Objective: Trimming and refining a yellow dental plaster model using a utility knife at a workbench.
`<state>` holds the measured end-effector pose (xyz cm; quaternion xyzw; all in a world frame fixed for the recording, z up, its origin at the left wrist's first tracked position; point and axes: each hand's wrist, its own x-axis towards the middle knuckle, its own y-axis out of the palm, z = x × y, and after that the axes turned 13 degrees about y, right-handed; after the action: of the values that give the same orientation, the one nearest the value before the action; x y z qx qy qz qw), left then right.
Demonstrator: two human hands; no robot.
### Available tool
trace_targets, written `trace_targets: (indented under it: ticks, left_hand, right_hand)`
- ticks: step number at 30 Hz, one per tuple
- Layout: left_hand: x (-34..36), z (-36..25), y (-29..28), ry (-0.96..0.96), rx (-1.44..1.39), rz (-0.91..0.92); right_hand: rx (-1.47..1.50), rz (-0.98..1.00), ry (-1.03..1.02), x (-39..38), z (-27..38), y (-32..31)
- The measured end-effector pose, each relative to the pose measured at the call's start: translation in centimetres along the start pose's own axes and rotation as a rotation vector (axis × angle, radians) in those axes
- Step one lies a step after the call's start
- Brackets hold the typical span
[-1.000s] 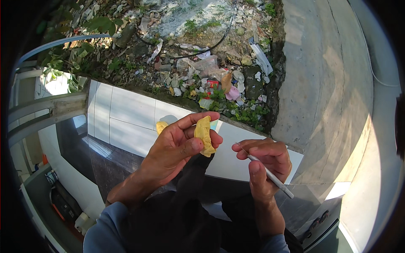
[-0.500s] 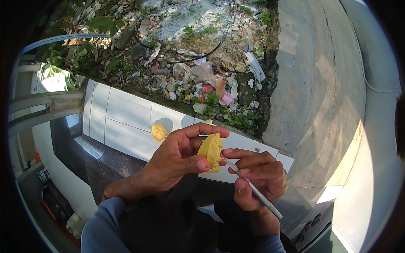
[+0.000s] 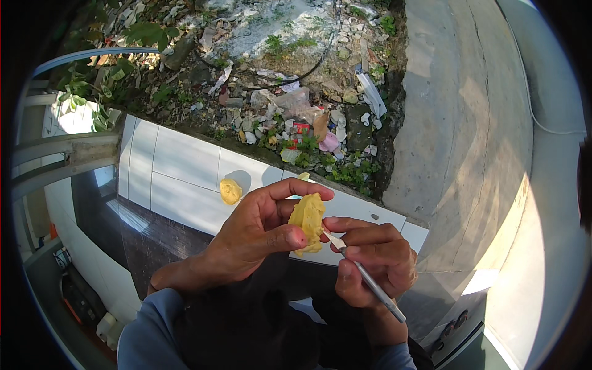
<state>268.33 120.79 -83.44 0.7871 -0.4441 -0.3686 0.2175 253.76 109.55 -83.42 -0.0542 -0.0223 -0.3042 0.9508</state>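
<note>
Knife (image 3: 364,275) now at yellow lump (image 3: 306,216) (tip hidden); hands (image 3: 259,231) grip both

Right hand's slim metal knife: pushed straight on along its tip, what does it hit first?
The yellow carved lump pinched in the left hand; the right hand already has the slim metal knife tip at it, contact depth unclear.
</note>
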Motion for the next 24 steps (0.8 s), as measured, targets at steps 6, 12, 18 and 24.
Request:
trace_targets:
  ticks: [6, 12, 18, 24]
  left_hand:
    - [-0.06, 0.21, -0.13, 0.013, -0.009, -0.013]
    - [-0.12, 0.19, -0.10, 0.001, -0.003, -0.010]
    - [-0.11, 0.24, -0.07, -0.005, 0.007, -0.008]
    - [-0.01, 0.25, -0.11, -0.011, 0.008, -0.009]
  right_hand:
    - [-0.011, 0.027, 0.001, 0.01, 0.04, -0.09]
    - [-0.009, 0.012, 0.016, -0.12, 0.06, 0.11]
    - [-0.023, 0.029, -0.011, -0.08, -0.25, -0.09]
    - [0.004, -0.009, -0.003, -0.05, -0.34, 0.19]
